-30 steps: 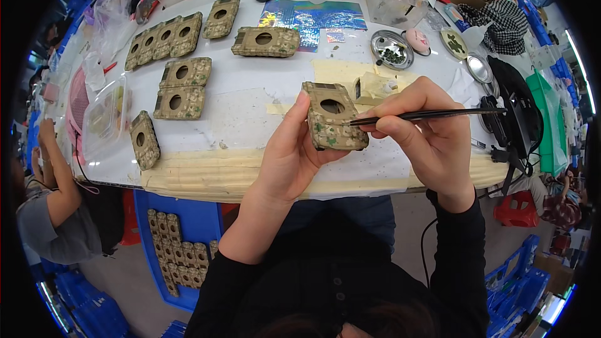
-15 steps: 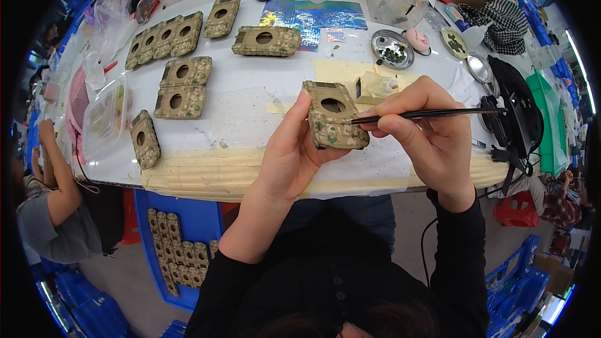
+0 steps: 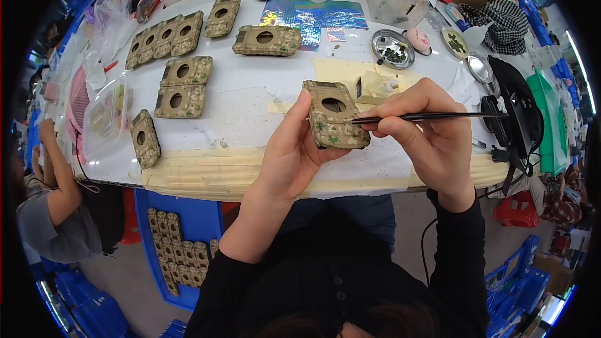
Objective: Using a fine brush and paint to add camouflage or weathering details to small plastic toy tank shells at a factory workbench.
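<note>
My left hand (image 3: 289,153) holds a camouflage-painted model tank hull (image 3: 327,126) by its side, its round hole facing up. In my right hand (image 3: 432,141) is a pair of dark tweezers (image 3: 438,115), pinched between thumb and fingers. Their tips touch the hull's top beside the hole, though anything between the tips is too small to make out. Behind my right hand a beige block (image 3: 374,86) rests on the table. Beyond it stands a round metal dish (image 3: 393,49) with small dark green pieces.
More camouflage hulls lie at the left, including a single hull (image 3: 266,41) near a shiny holographic sheet (image 3: 341,15). A blue tray (image 3: 149,238) below the table holds several hulls. Folded cream padding (image 3: 181,172) lines the front edge. A black bag (image 3: 516,106) sits right; another person (image 3: 59,203) works left.
Almost nothing differs. The tweezers' rear end has shifted very slightly, while the hull and my left hand stay in place.
</note>
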Available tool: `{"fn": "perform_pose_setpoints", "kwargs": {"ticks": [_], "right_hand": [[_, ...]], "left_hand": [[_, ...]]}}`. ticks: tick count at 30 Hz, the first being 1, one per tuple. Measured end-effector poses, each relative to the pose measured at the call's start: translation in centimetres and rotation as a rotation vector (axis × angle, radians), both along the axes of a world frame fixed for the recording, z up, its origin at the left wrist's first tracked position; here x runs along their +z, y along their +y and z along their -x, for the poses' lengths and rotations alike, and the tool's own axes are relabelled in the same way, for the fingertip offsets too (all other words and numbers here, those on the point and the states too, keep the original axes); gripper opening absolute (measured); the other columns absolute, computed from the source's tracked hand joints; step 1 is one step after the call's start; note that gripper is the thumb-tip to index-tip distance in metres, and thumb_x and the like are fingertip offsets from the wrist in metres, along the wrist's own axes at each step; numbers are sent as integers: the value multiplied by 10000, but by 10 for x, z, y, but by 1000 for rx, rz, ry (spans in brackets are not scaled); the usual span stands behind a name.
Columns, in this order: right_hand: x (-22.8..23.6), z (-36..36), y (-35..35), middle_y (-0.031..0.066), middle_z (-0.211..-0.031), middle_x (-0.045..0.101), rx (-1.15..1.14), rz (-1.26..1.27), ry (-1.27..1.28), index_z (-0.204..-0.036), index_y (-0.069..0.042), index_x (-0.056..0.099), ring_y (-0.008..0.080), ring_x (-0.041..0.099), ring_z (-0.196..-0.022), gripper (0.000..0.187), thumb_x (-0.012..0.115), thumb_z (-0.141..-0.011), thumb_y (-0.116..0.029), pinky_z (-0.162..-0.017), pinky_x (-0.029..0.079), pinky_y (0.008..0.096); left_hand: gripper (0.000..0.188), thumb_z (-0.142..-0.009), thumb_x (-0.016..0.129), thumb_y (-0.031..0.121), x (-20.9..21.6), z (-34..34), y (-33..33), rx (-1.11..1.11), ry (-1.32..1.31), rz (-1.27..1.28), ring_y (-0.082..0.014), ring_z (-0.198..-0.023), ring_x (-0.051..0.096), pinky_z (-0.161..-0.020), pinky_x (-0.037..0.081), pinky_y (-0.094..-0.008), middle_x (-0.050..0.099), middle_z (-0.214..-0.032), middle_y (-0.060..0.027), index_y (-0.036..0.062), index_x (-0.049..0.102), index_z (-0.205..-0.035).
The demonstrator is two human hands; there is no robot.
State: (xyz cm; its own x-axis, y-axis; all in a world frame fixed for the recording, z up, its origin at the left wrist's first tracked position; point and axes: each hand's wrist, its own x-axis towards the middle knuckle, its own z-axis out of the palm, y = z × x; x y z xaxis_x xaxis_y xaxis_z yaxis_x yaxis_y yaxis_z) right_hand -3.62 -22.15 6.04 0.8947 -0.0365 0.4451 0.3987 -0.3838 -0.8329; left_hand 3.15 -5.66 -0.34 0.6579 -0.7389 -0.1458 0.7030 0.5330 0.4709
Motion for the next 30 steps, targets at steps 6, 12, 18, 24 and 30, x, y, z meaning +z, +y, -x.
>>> {"fn": "perform_pose_setpoints", "kwargs": {"ticks": [6, 12, 18, 24, 30], "right_hand": [[-1, 1, 0, 35, -731, 569, -8, -52, 23, -829, 4, 630, 99, 538, -653, 86, 681, -807, -62, -575, 415, 214], [-2, 1, 1, 32, -735, 569, -12, -89, 51, -828, 1, 628, 90, 537, -653, 89, 681, -809, -68, -576, 414, 210], [-1, 1, 1, 38, -746, 573, 3, -69, 33, -831, 8, 624, 97, 544, -662, 78, 672, -813, -51, -581, 421, 213], [0, 1, 0, 45, -755, 577, 16, -39, 20, -837, 16, 623, 105, 551, -676, 81, 671, -811, -44, -589, 428, 216], [1, 1, 0, 46, -750, 576, 6, -15, 9, -838, 14, 627, 109, 552, -675, 84, 677, -807, -47, -586, 424, 219]], "left_hand": [[511, -986, 282, 422, -2, -1, 1, -20, -25, 10, -266, -890, 656, -771, 577, -349, 621, -1060, -153, 8, 464, -1223], [512, -985, 283, 424, -2, -1, 0, -9, -16, -2, -267, -879, 658, -762, 579, -348, 621, -1057, -154, 8, 465, -1221], [509, -984, 287, 423, -1, -1, 0, -10, -12, 2, -259, -895, 654, -781, 574, -356, 620, -1055, -152, 7, 467, -1217], [505, -985, 289, 419, -2, -1, 0, -2, -21, -6, -246, -899, 653, -784, 572, -359, 616, -1065, -150, 7, 467, -1215], [502, -986, 287, 416, -2, -1, 0, -7, -24, -7, -246, -904, 651, -786, 571, -360, 615, -1069, -150, 9, 463, -1221]]}}
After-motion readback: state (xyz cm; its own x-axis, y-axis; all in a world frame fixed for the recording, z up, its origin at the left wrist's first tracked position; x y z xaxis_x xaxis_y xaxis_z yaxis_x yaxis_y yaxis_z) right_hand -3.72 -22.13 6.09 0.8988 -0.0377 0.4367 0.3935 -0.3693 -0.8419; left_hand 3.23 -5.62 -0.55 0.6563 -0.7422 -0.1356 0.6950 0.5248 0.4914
